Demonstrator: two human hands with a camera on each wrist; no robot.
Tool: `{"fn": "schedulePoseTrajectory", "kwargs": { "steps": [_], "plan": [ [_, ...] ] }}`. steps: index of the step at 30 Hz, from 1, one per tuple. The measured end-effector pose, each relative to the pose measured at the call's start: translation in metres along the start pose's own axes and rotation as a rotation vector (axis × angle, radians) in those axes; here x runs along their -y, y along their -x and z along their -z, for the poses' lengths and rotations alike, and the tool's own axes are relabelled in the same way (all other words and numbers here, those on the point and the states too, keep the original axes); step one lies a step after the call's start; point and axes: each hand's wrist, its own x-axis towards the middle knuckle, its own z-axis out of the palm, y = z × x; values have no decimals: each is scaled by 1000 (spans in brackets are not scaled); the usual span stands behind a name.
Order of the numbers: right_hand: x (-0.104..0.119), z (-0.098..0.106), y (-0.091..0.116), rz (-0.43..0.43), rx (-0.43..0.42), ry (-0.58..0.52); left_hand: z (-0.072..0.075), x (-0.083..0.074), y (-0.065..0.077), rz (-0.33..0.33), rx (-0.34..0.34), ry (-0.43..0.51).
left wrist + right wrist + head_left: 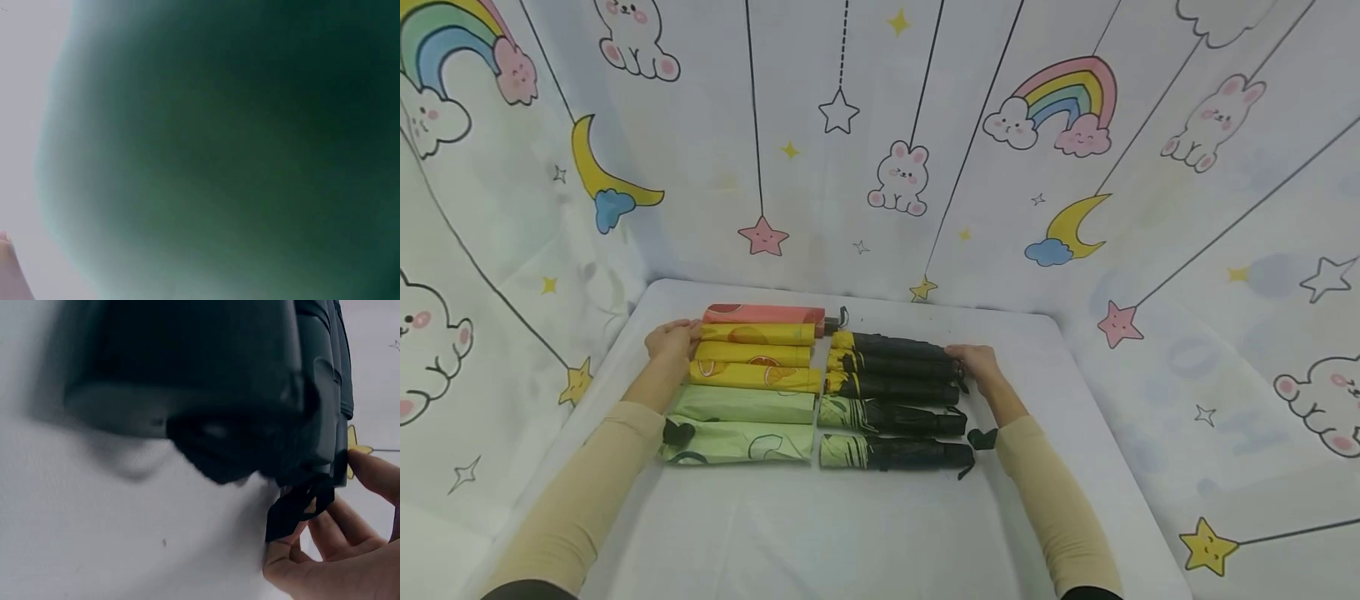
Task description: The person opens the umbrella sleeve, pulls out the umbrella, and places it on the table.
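Note:
Folded umbrellas lie in two side-by-side columns. In the head view my left hand (pixel 670 340) holds the left end of the rearmost yellow umbrella (pixel 756 334), which has an orange-slice print. A red umbrella (pixel 763 315) with a dark handle lies just behind it. My right hand (pixel 976 362) grips the handle end of the rearmost black-and-yellow umbrella (pixel 898 344). In the right wrist view, the thumb (pixel 372 472) lies along that handle and the fingers bend under its end, by a black strap (pixel 287 512). Blurred green fabric (pixel 206 175) fills most of the left wrist view.
Nearer me lie more yellow umbrellas (pixel 756 377), pale green umbrellas (pixel 737 442) and black-and-green umbrellas (pixel 917 454). A narrow gap separates the two columns. White cloth covers the table (pixel 820 533); printed fabric walls (pixel 820 192) stand behind and at both sides.

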Motion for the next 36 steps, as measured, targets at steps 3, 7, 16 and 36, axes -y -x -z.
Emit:
{"fn": "schedulePoseTrajectory", "kwargs": {
  "steps": [3,7,16,36],
  "plan": [
    [2,-2,1,-16,-37,9,-1,-1,0,-6,3,-18],
    [6,-6,1,-52,-103,37,-1,-3,2,-7,-1,-42],
    [16,-10,0,-96,-171,89,-3,-12,7,23,4,-75],
    [76,-68,-3,217,-71,269,-8,-25,-1,-26,47,-192]
  ]
}}
